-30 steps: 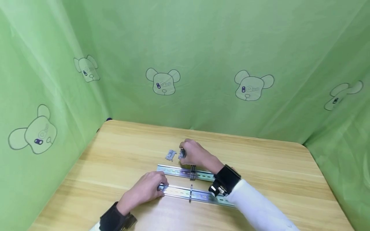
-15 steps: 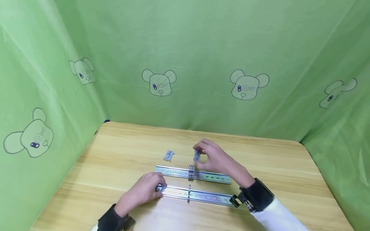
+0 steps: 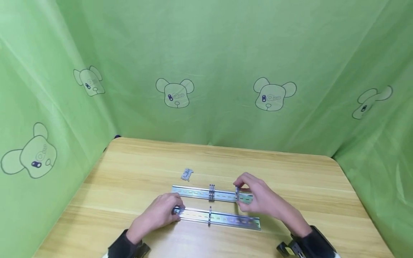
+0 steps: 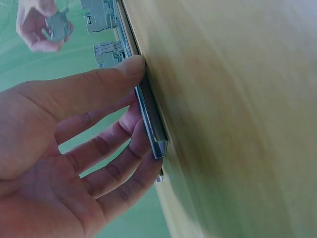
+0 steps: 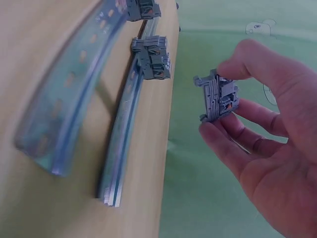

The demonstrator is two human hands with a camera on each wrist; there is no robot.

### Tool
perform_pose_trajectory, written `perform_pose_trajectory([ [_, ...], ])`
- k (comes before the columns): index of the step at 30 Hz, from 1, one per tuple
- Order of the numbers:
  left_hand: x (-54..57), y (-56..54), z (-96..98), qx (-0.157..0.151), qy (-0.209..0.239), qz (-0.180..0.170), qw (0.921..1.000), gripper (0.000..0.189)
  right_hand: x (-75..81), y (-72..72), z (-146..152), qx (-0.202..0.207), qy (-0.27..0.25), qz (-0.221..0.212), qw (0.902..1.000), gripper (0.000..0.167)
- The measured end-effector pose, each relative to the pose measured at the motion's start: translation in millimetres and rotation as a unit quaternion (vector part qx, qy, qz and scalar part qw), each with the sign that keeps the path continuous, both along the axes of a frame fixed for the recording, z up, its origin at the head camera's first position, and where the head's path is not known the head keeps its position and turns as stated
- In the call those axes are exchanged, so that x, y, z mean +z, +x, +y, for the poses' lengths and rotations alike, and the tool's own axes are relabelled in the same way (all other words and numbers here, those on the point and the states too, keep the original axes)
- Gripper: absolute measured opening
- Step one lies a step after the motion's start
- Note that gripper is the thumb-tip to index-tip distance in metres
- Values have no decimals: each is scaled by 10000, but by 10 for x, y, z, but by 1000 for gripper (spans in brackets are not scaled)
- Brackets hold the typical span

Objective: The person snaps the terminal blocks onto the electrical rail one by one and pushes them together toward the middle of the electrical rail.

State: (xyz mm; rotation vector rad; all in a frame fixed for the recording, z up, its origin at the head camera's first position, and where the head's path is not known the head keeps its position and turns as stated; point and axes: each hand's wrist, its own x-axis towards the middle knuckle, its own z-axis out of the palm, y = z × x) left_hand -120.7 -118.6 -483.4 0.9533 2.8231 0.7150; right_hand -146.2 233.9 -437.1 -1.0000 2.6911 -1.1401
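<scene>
My left hand [image 3: 159,212] grips the left end of the near DIN rail [image 3: 233,219], with the thumb on one edge and curled fingers on the other in the left wrist view. My right hand [image 3: 262,197] pinches a grey terminal block [image 5: 218,96] between thumb and fingers. In the head view this block overlaps the right part of the far DIN rail [image 3: 193,192]; in the right wrist view it is held apart from both rails. A cluster of terminal blocks [image 3: 211,193] sits mid-way along the far rail. One slim terminal block [image 3: 209,216] stands on the near rail.
A loose grey terminal block [image 3: 186,174] lies flat on the wooden table [image 3: 145,157] behind the far rail. Green curtains [image 3: 222,46] printed with bear heads hang round the table's back and sides. The two rails lie roughly parallel.
My right hand has carried the pinched terminal block rightward and nearer, from beside the loose block to over the far rail's right part. My left hand keeps its grip on the near rail.
</scene>
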Motion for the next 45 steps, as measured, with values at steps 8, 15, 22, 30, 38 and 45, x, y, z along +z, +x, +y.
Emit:
perform_pose_trajectory([
  [8,6,2,3,23,-2,-29,10000,26,-84,253,216,-82,-114,296,9995,52],
  [15,14,8,-1,64,5,-102,9999,27,-213,394,428,68,-697,-42,9975,57],
  [22,-5,-1,-3,53,-27,-93,9999,28,-357,527,657,-122,-775,-28,9969,57],
  [30,6,-5,-8,98,-33,-202,9997,28,-457,600,745,-187,-592,236,9978,60],
  [38,17,8,6,103,10,-229,9997,28,-552,640,780,-263,-515,39,9983,59],
  [45,22,0,13,54,-1,-220,9997,28,-591,652,776,-311,-599,-77,9977,56],
])
